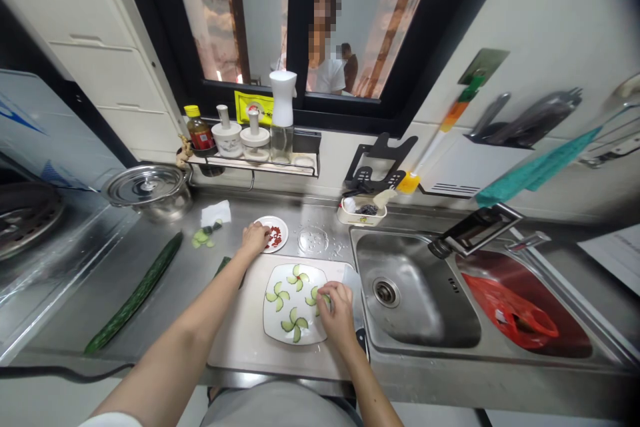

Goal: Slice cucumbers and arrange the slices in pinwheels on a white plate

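Observation:
My left hand (256, 238) reaches over the rim of a small white plate (283, 223). Its fingers are drawn together beside chopped red pieces (275, 236); what they pinch is hidden. My right hand (338, 310) is at the right side of a white square plate (273, 275), fingertips pinched over a pinwheel of cucumber slices (313, 295). Whether a small piece is between them cannot be made out. Several such pinwheels lie on this plate, and the top one has a red bit at its centre. Under the square plate is a pale cutting board (235, 340).
A whole cucumber (135, 293) and loose cucumber slices (201, 239) lie to the left. A knife (361, 337) rests at the board's right edge. Right of it is a double sink (417, 287) holding a red plastic bag (520, 317). A lidded pot (150, 190) stands behind left.

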Demonstrator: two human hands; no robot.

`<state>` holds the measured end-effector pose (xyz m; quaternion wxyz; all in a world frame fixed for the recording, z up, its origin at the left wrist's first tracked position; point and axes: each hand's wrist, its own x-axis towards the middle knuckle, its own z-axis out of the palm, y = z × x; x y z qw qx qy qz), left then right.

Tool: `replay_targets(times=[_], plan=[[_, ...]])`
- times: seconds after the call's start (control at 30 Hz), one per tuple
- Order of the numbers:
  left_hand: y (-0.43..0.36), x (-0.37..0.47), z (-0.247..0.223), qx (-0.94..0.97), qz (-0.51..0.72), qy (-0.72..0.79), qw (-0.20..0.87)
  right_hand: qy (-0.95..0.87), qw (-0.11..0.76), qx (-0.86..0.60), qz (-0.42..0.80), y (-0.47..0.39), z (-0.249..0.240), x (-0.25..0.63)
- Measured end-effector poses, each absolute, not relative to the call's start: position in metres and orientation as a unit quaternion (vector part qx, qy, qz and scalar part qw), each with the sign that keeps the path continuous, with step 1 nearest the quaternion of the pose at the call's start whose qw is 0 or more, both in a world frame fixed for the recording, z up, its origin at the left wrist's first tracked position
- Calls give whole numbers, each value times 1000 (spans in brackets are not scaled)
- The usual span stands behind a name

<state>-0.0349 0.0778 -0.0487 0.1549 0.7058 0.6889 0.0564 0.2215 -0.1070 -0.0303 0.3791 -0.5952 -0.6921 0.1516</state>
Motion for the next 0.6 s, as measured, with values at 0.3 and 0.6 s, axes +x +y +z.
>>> replay_targets(times=[0.3, 0.6], plan=[[79, -39, -54, 703, 51, 690, 166, -687, 377, -602, 153, -111, -33, 226], [77, -47, -56, 694, 53, 702, 148, -692, 375, -599, 150, -111, -33, 222]])
